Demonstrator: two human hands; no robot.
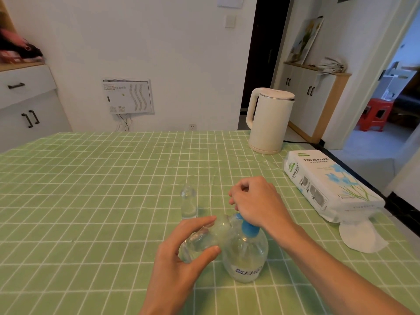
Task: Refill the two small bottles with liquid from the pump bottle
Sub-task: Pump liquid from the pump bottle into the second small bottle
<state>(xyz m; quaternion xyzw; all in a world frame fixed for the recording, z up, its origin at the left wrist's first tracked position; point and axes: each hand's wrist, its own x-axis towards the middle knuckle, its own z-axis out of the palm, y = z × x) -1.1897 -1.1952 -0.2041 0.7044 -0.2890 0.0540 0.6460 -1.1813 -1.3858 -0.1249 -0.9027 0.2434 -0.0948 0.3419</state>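
One standing small bottle [188, 201] beyond the single pump bottle [245, 258] and one tilted small bottle [204, 236] at its left make two, with one kettle [268, 119] and one tissue pack [327, 185] to its right.

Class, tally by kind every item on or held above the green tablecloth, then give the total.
Small bottles: 2
Pump bottle: 1
Kettle: 1
Tissue pack: 1
Loose tissue: 1
Total: 6
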